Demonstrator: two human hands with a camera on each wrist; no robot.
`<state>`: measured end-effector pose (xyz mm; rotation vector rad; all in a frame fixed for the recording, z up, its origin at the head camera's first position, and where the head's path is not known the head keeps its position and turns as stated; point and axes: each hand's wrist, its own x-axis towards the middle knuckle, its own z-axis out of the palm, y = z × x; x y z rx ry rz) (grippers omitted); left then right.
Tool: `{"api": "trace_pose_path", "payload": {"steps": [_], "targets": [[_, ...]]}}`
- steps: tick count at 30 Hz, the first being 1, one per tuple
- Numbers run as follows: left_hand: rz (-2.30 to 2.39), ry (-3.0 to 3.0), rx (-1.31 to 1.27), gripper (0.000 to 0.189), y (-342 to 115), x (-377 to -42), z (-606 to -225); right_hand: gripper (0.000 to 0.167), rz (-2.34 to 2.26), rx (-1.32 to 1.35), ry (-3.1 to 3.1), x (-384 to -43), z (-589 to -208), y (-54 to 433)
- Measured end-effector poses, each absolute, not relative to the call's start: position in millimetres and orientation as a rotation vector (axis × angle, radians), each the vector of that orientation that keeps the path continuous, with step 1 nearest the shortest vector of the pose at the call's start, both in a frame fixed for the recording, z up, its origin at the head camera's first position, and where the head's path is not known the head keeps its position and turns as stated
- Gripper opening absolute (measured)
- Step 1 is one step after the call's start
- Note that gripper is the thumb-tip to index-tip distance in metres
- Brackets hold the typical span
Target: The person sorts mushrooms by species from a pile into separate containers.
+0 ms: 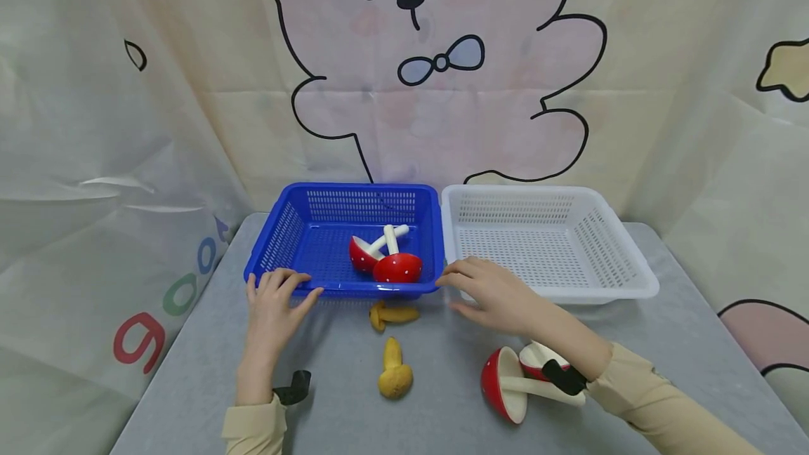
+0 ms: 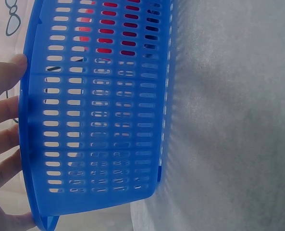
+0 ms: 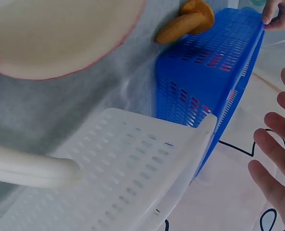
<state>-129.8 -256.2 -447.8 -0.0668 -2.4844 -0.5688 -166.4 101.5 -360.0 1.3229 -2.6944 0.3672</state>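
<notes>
"Start with the head view: what's the setting?"

"A grey table (image 1: 354, 427), backed by hanging cloth (image 1: 670, 111) printed with a pink bear (image 1: 436, 118). Taking the nearer yellow mushroom (image 1: 395, 378) as the clock's hub, the blue basket (image 1: 344, 288) sits at 11 with two red mushrooms (image 1: 398, 269) inside, the white basket (image 1: 569, 293) at 2, the farther yellow mushroom (image 1: 395, 314) at 12."

"Anything in the way?"

"The right forearm (image 1: 569, 335) reaches across the loose red mushrooms (image 1: 513, 406) at 3 (a black wrist piece (image 1: 564, 376) covers part of them)."

"And the hands?"

"Left hand (image 1: 272, 314) at 10, on the blue basket's rim; right hand (image 1: 489, 293) at 2, by that basket's right front corner."

"Left wrist view?"

"Table at 3 o'clock. At 9, spread, bent fingers hold the blue rim; how firmly, I can't tell."

"Right wrist?"

"Fingers fanned wide at 3, holding nothing; a red-edged cap (image 3: 60, 43) looms at 10, white basket at 7, blue basket at 2."
</notes>
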Motion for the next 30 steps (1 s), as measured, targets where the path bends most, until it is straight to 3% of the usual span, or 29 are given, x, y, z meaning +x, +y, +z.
{"api": "trace_pose_path", "payload": {"steps": [17,30], "targets": [[-0.575,-2.488,-0.065,0.031,-256,-130,-447,0.032,0.464,1.451,-2.946,-152,-381,134],[-0.572,-2.497,-0.061,0.032,-256,-130,-446,0.041,0.579,1.522,-3.142,-144,-393,148]]}}
